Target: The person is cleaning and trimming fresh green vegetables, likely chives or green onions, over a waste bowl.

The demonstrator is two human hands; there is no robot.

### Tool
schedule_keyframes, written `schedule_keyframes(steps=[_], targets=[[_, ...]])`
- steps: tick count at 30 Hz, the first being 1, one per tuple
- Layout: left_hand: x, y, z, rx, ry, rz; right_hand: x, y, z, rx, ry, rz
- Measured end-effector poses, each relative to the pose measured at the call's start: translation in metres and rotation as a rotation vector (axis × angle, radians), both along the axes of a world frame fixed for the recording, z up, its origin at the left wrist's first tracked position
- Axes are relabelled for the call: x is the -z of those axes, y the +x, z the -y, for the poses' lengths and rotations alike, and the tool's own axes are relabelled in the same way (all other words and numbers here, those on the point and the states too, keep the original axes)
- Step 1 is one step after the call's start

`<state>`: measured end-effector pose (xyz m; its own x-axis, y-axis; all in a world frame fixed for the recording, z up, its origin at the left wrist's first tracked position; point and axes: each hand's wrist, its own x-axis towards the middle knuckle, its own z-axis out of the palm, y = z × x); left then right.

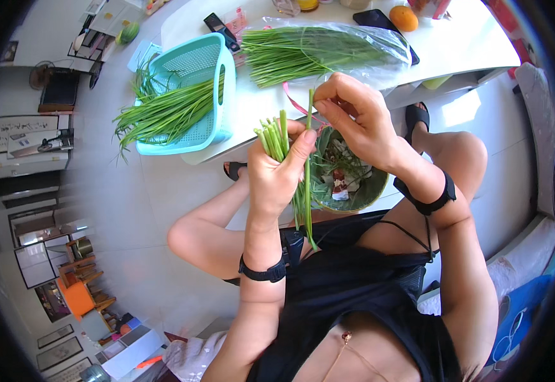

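My left hand point(277, 172) grips a bunch of green chives point(272, 138), pale cut ends up and leaves hanging below the fist. One longer chive stalk point(309, 167) stands apart from the bunch, held under the left thumb. At its upper end, the thumb and forefinger of my right hand point(358, 119) are pinched together on the stalk's edge. A pink ribbon point(296, 101) passes behind the stalk; its lower part is hidden by my hands. Below them is a waste bin point(380, 191) lined with a bag, holding green scraps and crumpled paper.
On the white table point(430, 52), a turquoise plastic basket point(227, 110) lies tipped with chives point(177, 112) spilling out. Beside it are more chives point(282, 55) in a clear plastic bag point(377, 52), a dark phone point(382, 21) and an orange point(403, 18). My knees flank the bin.
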<state>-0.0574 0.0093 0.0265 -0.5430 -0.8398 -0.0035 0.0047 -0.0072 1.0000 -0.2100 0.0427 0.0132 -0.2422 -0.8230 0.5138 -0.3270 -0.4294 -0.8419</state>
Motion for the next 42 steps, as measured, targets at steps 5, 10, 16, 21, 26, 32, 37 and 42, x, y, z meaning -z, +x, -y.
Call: schedule_keyframes(steps=[5,10,16,21,26,32,37,42], targets=[[0.002,-0.003,0.000,0.026,0.045,0.008,0.010,-0.013,0.003,0.088,0.085,0.216],[0.001,-0.001,-0.001,0.054,0.106,0.016,0.010,-0.011,-0.005,-0.140,0.279,0.464],[0.002,0.002,-0.004,0.100,0.099,0.045,0.001,-0.001,-0.012,-0.278,0.353,0.614],[0.006,0.004,-0.004,0.102,0.085,0.047,0.006,0.001,-0.010,-0.278,0.357,0.664],[0.006,0.003,-0.006,0.136,0.095,0.067,0.013,-0.003,-0.012,-0.361,0.363,0.674],[0.009,0.004,-0.002,0.230,0.271,-0.016,0.016,-0.009,-0.013,-0.454,0.346,0.740],[0.011,0.006,0.000,0.281,0.359,-0.092,0.018,-0.008,-0.013,-0.458,0.332,0.722],[0.012,0.008,0.001,0.287,0.393,-0.120,0.020,-0.006,-0.012,-0.451,0.337,0.722]])
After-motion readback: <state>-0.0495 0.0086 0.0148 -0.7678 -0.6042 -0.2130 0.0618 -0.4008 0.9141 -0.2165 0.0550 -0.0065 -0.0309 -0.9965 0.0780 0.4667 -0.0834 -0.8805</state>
